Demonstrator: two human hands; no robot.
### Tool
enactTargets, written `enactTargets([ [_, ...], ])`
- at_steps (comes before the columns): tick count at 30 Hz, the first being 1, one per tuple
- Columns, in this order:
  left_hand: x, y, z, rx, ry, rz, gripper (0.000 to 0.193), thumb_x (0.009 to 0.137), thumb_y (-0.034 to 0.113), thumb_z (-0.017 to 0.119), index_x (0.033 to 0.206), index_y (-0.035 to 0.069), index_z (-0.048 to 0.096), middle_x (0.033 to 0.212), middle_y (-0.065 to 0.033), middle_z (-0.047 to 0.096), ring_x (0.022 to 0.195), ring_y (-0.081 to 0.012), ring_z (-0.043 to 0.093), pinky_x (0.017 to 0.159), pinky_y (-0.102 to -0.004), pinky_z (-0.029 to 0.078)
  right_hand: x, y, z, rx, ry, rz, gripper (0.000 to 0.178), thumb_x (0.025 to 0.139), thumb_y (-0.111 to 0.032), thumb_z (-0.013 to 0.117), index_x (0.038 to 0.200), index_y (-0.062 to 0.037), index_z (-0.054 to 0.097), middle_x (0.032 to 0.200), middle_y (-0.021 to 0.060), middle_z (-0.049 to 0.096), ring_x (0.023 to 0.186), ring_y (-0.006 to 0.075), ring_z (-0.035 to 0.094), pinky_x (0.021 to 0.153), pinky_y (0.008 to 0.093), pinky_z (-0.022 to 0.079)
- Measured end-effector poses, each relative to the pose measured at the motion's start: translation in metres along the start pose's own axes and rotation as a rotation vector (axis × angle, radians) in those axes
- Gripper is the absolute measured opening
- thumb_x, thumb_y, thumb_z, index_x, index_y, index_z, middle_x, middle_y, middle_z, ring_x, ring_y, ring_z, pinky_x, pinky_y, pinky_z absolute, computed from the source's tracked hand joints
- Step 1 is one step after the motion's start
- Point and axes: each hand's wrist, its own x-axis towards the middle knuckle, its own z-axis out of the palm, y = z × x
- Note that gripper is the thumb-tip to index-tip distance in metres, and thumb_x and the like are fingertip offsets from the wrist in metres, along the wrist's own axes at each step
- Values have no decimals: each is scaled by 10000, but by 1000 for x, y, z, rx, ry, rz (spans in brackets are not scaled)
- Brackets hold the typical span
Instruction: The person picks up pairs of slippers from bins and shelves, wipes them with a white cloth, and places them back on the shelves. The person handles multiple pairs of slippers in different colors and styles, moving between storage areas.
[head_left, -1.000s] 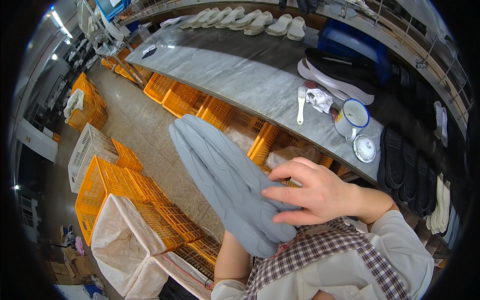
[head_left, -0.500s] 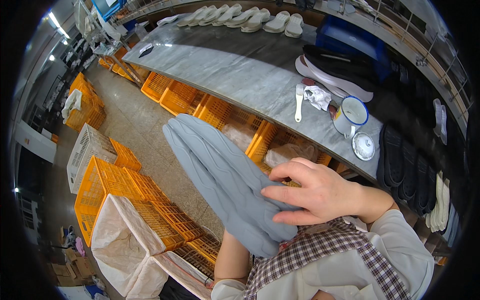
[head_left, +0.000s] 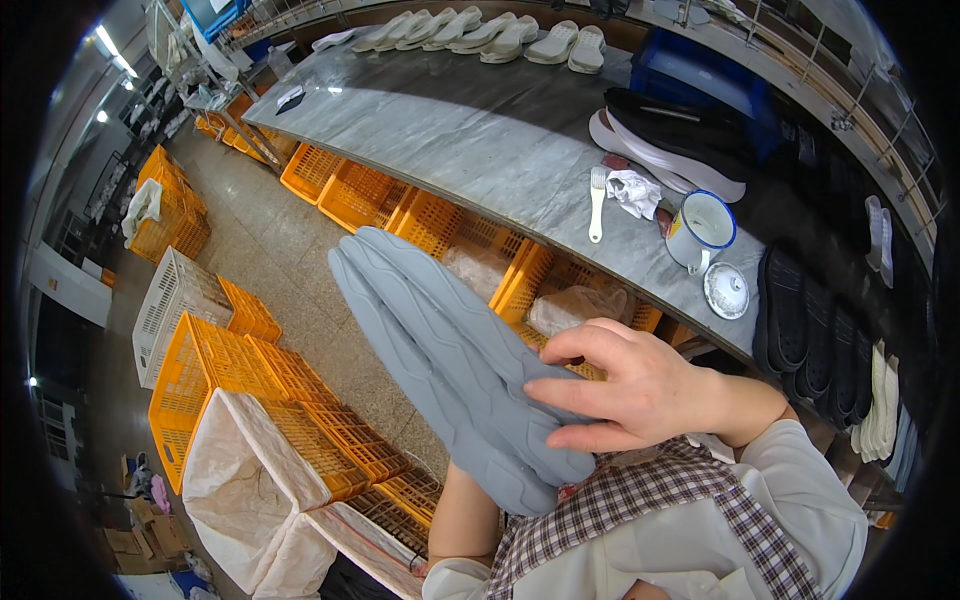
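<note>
A bundle of grey shoe soles [head_left: 440, 370] with wavy ridges along their sides is held up in front of me, tilted toward the far left. My right hand [head_left: 630, 390] grips the near end of the soles, its fingers bent and pressing on the edges between them. Underneath, my left forearm [head_left: 465, 515] rises behind the bundle. The soles hide my left hand and its fingers.
Beyond the soles stands a grey worktable [head_left: 480, 140] with pale soles [head_left: 510, 40], a white brush [head_left: 597, 205], a crumpled cloth [head_left: 633, 193] and an enamel mug [head_left: 700, 230]. Black slippers [head_left: 785, 310] lie at right. Orange crates [head_left: 365, 195] sit below; more crates [head_left: 290, 400] stand left.
The soles have shifted very slightly to the right at their far end. My right hand keeps nearly the same place and grip.
</note>
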Motion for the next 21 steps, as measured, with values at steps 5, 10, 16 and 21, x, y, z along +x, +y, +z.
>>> enactTargets([
  [5, 0, -1, 0, 2, 16, -8, 457, 975, 345, 440, 1316, 41, 419, 988, -151, 594, 907, -231, 588, 760, -302, 526, 0, 0, 1, -6, -1, 18, 379, 774, -274, 717, 1055, -48, 597, 1060, 158, 527, 914, 315, 550, 739, 361, 485],
  [10, 1, -8, -13, -21, 18, -41, 445, 979, 351, 432, 1312, 56, 414, 1049, -140, 580, 928, -240, 586, 773, -319, 528, -2, 1, 0, 0, -16, 4, 376, 768, -268, 722, 1047, -50, 597, 1081, 158, 526, 939, 320, 547, 762, 366, 481],
  [16, 10, -12, -20, -232, 24, -112, 482, 983, 379, 409, 1355, 75, 375, 1197, -161, 536, 1048, -280, 570, 868, -374, 513, -14, 10, 2, 326, -65, 215, 719, 732, -217, 784, 1315, -46, 399, 1309, 169, 415, 1191, 315, 444, 971, 387, 392],
  [21, 4, -19, -17, -212, -4, -34, 513, 978, 374, 427, 1396, 96, 327, 1290, -169, 475, 1131, -281, 522, 893, -382, 501, -29, 31, 22, 929, -177, 508, 879, 760, -124, 758, 1452, -42, 224, 1478, 138, 249, 1351, 234, 282, 1097, 363, 258],
])
